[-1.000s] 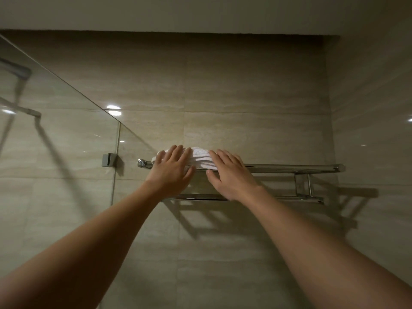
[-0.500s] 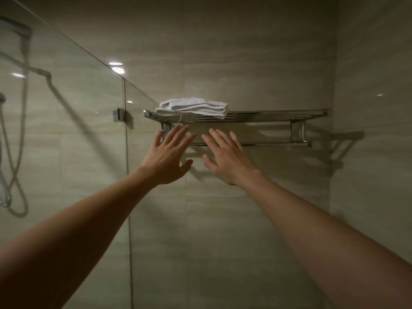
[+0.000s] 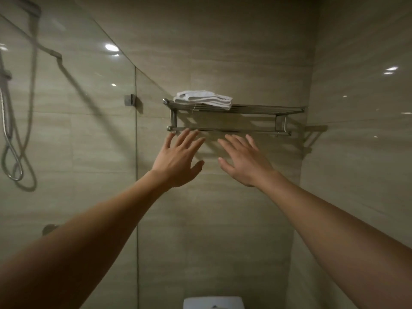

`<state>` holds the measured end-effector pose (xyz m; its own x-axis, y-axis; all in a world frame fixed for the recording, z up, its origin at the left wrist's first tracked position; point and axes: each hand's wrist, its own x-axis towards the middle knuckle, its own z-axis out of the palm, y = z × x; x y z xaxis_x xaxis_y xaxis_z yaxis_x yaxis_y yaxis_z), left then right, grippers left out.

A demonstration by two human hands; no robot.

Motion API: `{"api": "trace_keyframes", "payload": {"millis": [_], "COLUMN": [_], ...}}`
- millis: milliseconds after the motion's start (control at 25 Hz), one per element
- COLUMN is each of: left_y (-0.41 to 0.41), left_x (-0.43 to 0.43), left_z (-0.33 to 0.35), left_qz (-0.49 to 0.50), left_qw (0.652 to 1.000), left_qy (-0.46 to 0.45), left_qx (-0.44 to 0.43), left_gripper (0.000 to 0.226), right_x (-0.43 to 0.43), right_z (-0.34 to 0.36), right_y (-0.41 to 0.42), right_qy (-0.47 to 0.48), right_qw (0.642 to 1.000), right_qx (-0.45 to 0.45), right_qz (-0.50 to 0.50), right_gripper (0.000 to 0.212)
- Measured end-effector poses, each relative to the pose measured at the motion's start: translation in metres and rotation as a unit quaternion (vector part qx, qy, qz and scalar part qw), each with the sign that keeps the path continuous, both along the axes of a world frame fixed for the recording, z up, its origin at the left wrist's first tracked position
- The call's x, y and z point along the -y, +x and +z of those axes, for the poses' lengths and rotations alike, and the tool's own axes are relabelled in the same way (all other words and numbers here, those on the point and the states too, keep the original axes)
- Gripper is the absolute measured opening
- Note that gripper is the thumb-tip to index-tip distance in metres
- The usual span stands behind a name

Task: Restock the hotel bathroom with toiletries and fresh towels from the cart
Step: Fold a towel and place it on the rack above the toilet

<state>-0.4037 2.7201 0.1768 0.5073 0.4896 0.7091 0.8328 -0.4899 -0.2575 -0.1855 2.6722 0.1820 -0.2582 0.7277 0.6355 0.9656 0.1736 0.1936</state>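
A folded white towel (image 3: 204, 99) lies on the left end of a chrome wall rack (image 3: 267, 109), which has a hanging bar below it. My left hand (image 3: 177, 160) is raised just under the bar's left end, fingers straight and spread, holding nothing. My right hand (image 3: 244, 160) is beside it, also below the bar, fingers extended and empty. Neither hand touches the towel.
A glass shower screen (image 3: 78, 130) stands on the left, with a shower hose (image 3: 13, 141) behind it. Beige tiled walls meet in a corner on the right. A white toilet cistern lid (image 3: 213, 302) shows at the bottom edge.
Both hands have let go of the towel and dropped below the rack. The view has tilted down and pulled back, so the rack sits higher in the frame.
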Motion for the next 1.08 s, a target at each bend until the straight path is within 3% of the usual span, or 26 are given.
{"api": "trace_keyframes", "payload": {"millis": [160,320,480,680,1080], "left_y": [-0.014,-0.016,-0.024,-0.038,0.016], "left_x": [0.046,0.091,0.138,0.19,0.339], "left_z": [-0.032,-0.054,-0.053,-0.042,-0.115], "left_qz": [-0.028,-0.044,-0.047,-0.013,0.056], "left_qw": [0.998,0.998,0.998,0.999,0.994], "left_qy": [-0.042,-0.042,-0.041,-0.029,-0.092], "left_qx": [0.026,-0.02,-0.013,-0.009,-0.008], "left_gripper": [0.069,0.067,0.067,0.066,0.067], "right_x": [0.064,0.124,0.164,0.206,0.312], "right_z": [-0.027,-0.046,-0.033,-0.021,-0.11], "right_y": [-0.023,-0.026,-0.02,-0.027,-0.004], "right_qy": [-0.02,-0.049,-0.045,-0.023,-0.11], "right_qw": [0.999,0.998,0.997,0.999,0.993], "right_qx": [-0.006,-0.012,0.011,-0.014,-0.041], "right_qz": [-0.024,-0.048,-0.056,-0.017,0.019], "right_gripper": [0.065,0.065,0.064,0.063,0.066]}}
